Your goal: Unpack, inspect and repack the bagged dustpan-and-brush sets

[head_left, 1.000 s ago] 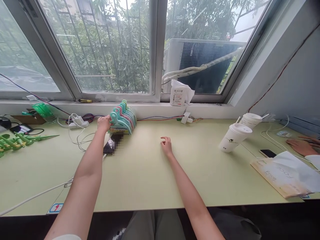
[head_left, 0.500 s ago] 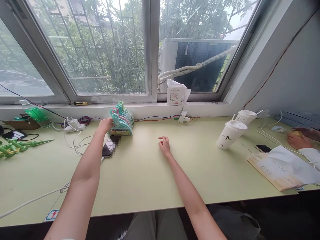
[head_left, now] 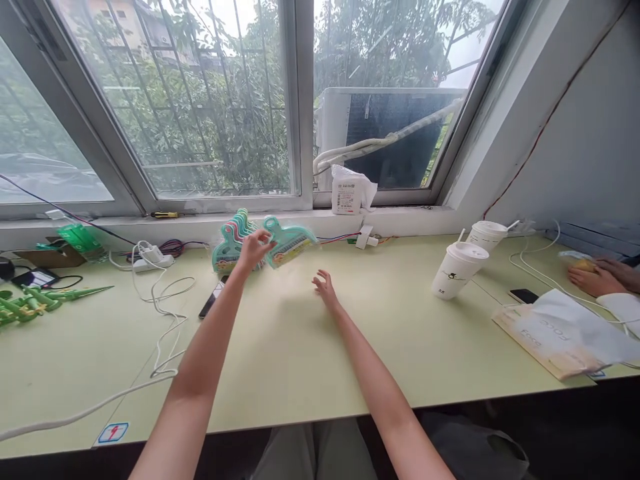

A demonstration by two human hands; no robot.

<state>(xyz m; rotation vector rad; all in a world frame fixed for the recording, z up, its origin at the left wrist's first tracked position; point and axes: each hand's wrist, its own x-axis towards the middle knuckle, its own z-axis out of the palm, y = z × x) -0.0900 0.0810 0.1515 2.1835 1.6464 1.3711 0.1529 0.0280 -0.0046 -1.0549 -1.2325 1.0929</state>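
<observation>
My left hand is closed on a teal fan-shaped plastic piece with a looped top, a printed card and clear wrap. The piece hangs tilted above the table, and its exact kind is unclear. Behind my left wrist stands a row of similar teal and pink pieces, partly hidden by that hand. My right hand is open, with fingers apart and nothing in them, just right of and below the held piece.
A dark phone and white cables lie by my left forearm. Two white cups with straws stand to the right, near a tissue pack. At far right, another person's hands hold something yellowish. Green plastic parts lie at left.
My left hand has taken one teal piece off the row and brought it to the right, above the table. My right hand has hardly moved; its fingers are more spread.
</observation>
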